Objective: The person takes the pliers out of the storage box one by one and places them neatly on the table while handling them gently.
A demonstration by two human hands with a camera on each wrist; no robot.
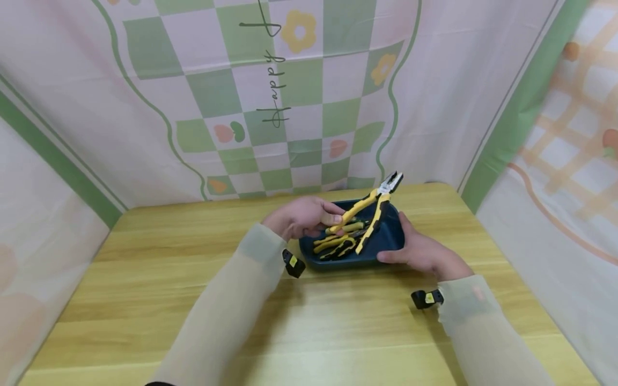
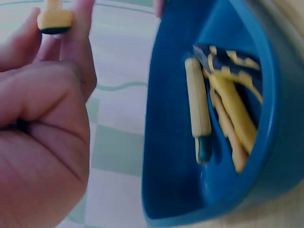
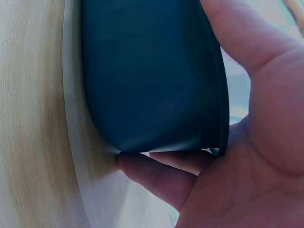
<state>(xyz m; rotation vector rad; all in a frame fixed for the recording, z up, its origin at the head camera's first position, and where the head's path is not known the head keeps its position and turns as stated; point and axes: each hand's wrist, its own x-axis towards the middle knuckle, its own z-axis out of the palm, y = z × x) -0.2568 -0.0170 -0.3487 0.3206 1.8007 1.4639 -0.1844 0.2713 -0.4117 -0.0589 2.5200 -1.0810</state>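
In the head view my left hand (image 1: 309,215) pinches one handle of a pair of combination pliers (image 1: 374,206) with yellow and black grips. The pliers are raised over a dark blue bin (image 1: 392,236), jaws pointing up and away to the right, handles spread. My right hand (image 1: 422,249) grips the bin's right end, thumb at the near rim and fingers round the far side, which the right wrist view shows close up. Inside the bin lie more yellow-and-black pliers (image 1: 340,247) and a tool with a pale yellow handle (image 2: 197,97); their heads are partly hidden.
The bin stands on a wood-grain table (image 1: 193,300) near its back edge. Behind it hangs a checked curtain (image 1: 270,96) with printed flowers, and further cloth closes off both sides. A small black camera (image 1: 293,264) sits at the left wrist, another (image 1: 427,299) at the right.
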